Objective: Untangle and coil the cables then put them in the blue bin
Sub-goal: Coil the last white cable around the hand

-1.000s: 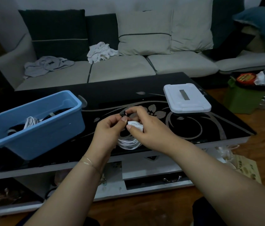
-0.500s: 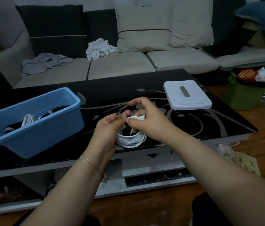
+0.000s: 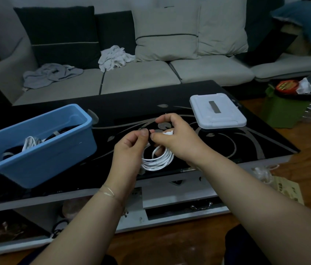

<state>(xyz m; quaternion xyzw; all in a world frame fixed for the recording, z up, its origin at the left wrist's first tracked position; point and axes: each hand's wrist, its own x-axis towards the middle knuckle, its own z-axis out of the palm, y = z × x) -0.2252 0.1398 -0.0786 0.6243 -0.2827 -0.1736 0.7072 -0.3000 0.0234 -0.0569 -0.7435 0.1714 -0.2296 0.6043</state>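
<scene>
Head view, centre: white cable (image 3: 157, 159), thin, smooth and round in section, wound into a neat multi-loop coil, hanging between both hands above glossy black glass table (image 3: 246, 142) with silver floral swirls. Left hand (image 3: 129, 150) curled, thumb and forefinger pinching a small dark piece at top of coil, identity too small to tell. Right hand (image 3: 175, 138) curled round upper part of coil, white plug end showing between fingers, forefinger arched above.

At 9 o'clock from hands: blue bin (image 3: 36, 142), smooth moulded plastic, rectangular with rounded rim, tilted, resting on table; inside, coiled black and white cables (image 3: 30, 143).

At 2 o'clock: white lid (image 3: 216, 111), flat rectangular plastic with rounded corners and a grey slot at centre, lying on table apart from bin.

At 12 o'clock, beyond table: sofa (image 3: 139, 77), beige fabric seats, dark and pale cushions, crumpled grey cloth (image 3: 49, 74) and white cloth (image 3: 114, 58) on seats.

At 3 o'clock, on wooden floor: green container (image 3: 281, 113) topped with red-labelled packet, writing unreadable. At 4 o'clock: printed paper bag (image 3: 286, 188), lettering too blurred to read
</scene>
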